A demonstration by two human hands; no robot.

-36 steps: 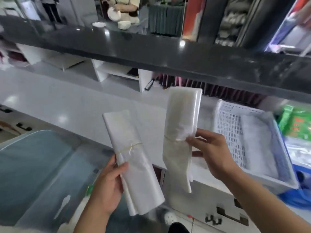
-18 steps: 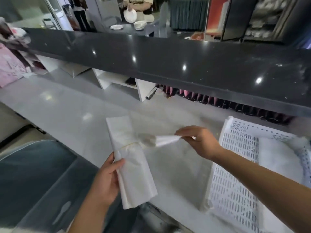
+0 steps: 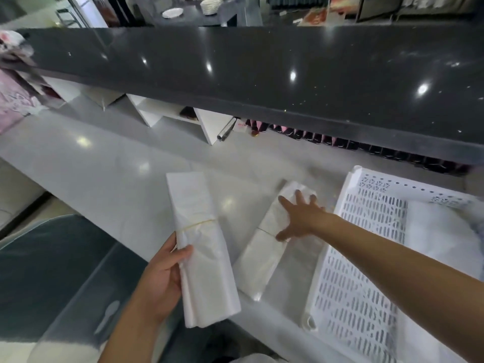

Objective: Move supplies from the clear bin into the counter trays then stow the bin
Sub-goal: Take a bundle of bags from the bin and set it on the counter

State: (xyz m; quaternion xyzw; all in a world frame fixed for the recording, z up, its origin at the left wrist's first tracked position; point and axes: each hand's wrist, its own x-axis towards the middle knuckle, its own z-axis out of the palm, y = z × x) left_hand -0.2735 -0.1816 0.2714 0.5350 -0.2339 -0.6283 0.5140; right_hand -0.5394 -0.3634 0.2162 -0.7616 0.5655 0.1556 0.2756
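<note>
My left hand (image 3: 163, 276) grips a bundle of white plastic bags (image 3: 199, 244) tied with a rubber band, held upright above the counter's front edge. A second tied bundle (image 3: 264, 247) lies flat on the white counter (image 3: 104, 179). My right hand (image 3: 301, 216) rests on it with fingers spread, palm down. A white perforated tray (image 3: 361, 258) stands just right of that bundle, with white bags (image 3: 440, 237) inside. The clear bin (image 3: 52, 271) sits at the lower left, below the counter edge, with a plastic spoon visible in it.
A dark stone ledge (image 3: 262, 74) overhangs the back of the counter. White dividers (image 3: 209, 124) and a metal tube (image 3: 226, 131) sit beneath it, beside a row of dark packets (image 3: 340, 145). Pink bags (image 3: 13, 100) lie at far left.
My right hand swung its bundle down and laid it flat on the counter beside the tray, then opened over it. The left hand still holds its bundle. The view tilted downward.
</note>
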